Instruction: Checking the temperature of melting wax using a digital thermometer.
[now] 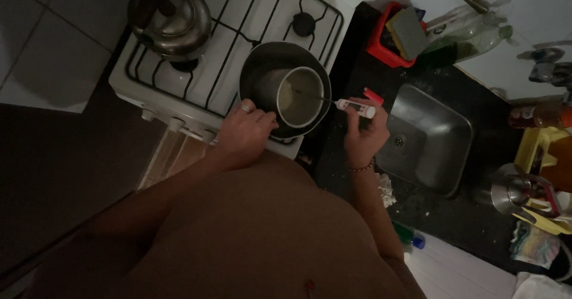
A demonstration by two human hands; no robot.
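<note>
— Gripping anything with the left hand point(247, 129)?

— Yes, its fingers curl against the wall of a small metal pitcher point(296, 96), which stands inside a dark pot point(256, 66) on the near right burner of the white stove point(179, 90). A ring shows on one finger.

— And the right hand point(363, 135)?

— It pinches a probe thermometer point(356, 107) by its white body, fingers closed around it. The thin metal stem runs leftward over the pitcher's rim and dips into the pale liquid inside. A bead bracelet sits on that wrist.

— What lies farther out?

— A metal kettle point(173, 22) sits on the far left burner, well apart from the pot. Right of the stove is a dark counter with a steel sink point(432, 135) set in it. Behind the sink a red holder point(387, 39) carries a sponge point(408, 31), and a clear bottle point(471, 36) lies near it. Cluttered yellow and metal items crowd the far right edge; it is too dim to tell them apart.
</note>
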